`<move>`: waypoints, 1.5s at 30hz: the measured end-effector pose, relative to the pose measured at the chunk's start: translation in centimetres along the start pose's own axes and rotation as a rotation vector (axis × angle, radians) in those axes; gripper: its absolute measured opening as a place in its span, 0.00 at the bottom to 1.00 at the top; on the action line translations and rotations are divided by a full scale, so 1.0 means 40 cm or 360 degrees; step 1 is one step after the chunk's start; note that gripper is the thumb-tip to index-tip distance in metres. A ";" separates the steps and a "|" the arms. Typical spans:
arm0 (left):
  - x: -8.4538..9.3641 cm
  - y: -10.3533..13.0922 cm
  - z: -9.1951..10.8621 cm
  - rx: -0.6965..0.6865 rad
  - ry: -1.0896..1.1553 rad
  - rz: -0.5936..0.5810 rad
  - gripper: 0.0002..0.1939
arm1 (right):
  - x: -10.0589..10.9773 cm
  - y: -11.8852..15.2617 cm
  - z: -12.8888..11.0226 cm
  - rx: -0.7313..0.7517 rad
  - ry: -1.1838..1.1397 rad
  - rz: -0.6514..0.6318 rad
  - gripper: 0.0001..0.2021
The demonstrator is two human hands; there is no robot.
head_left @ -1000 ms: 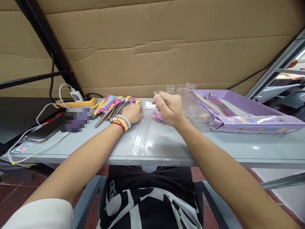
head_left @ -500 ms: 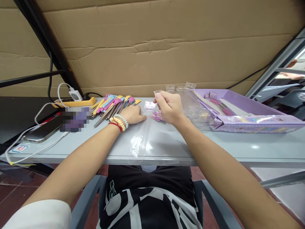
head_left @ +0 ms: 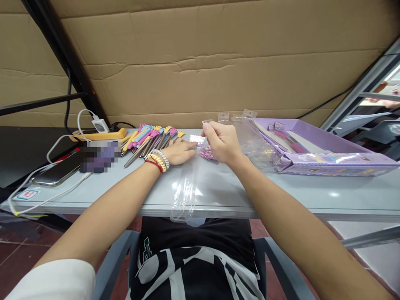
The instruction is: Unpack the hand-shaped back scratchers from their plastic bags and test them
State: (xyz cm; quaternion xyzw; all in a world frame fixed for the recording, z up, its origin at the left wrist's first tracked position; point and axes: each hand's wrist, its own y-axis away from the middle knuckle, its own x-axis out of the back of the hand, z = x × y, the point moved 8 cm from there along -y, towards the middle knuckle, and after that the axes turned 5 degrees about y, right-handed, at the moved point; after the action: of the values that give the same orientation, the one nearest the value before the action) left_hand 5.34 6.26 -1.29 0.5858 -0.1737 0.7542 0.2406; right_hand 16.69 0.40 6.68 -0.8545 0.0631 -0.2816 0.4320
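My left hand (head_left: 180,151) lies low over the table with its fingers stretched out. Its fingertips reach a small shiny purple-and-white card (head_left: 196,140) at the top of a long clear plastic bag (head_left: 183,196), whose lower end hangs at the table's front edge. Closed in a pinch, my right hand (head_left: 222,142) is just right of that card; what it holds is hidden. Beneath its fingers sits a small pile of pink-purple cards (head_left: 206,153). Beside my left hand lie several metal back scratchers (head_left: 150,141) with coloured grips and hand-shaped ends.
Clear plastic bags (head_left: 254,141) are heaped right of my right hand, against an open purple box (head_left: 325,163) with items inside. At left are a phone (head_left: 58,171), white cables and a yellow power strip (head_left: 103,134). A cardboard panel (head_left: 200,75) closes off the back.
My left hand's fingers have extended rightward onto the shiny card. The clear bag's lower end has come towards me, past the table edge. My right hand stays nearly in place.
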 end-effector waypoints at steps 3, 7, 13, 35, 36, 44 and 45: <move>0.015 0.008 0.009 0.0050 -0.0046 0.0023 0.30 | -0.001 0.000 0.001 -0.0006 -0.0002 -0.0017 0.24; 0.058 0.023 0.000 0.0161 -0.0014 0.0202 0.27 | -0.002 0.001 0.001 -0.0010 -0.0007 -0.0018 0.26; 0.071 0.021 -0.018 0.0143 -0.0016 0.0316 0.27 | -0.004 0.001 -0.003 0.0002 0.0009 -0.0050 0.25; 0.059 0.022 -0.015 0.0002 0.1717 0.0232 0.18 | -0.102 0.036 0.016 0.0244 0.0965 -0.0858 0.20; 0.058 0.022 -0.018 0.0021 0.1749 0.0258 0.17 | -0.103 0.036 0.014 0.0258 0.0999 -0.0862 0.20; 0.054 0.025 -0.013 0.0047 0.1974 0.0268 0.12 | -0.106 0.028 0.003 0.0324 0.1127 -0.0839 0.19; 0.054 0.027 -0.012 0.0052 0.1996 0.0265 0.12 | -0.106 0.027 0.002 0.0328 0.1131 -0.0836 0.19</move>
State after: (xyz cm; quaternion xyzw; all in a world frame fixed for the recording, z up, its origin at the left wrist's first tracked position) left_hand 3.92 5.99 0.69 0.0206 -0.0332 0.9729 0.2281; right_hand 13.34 1.29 3.99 -0.6443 -0.0398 -0.6623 0.3803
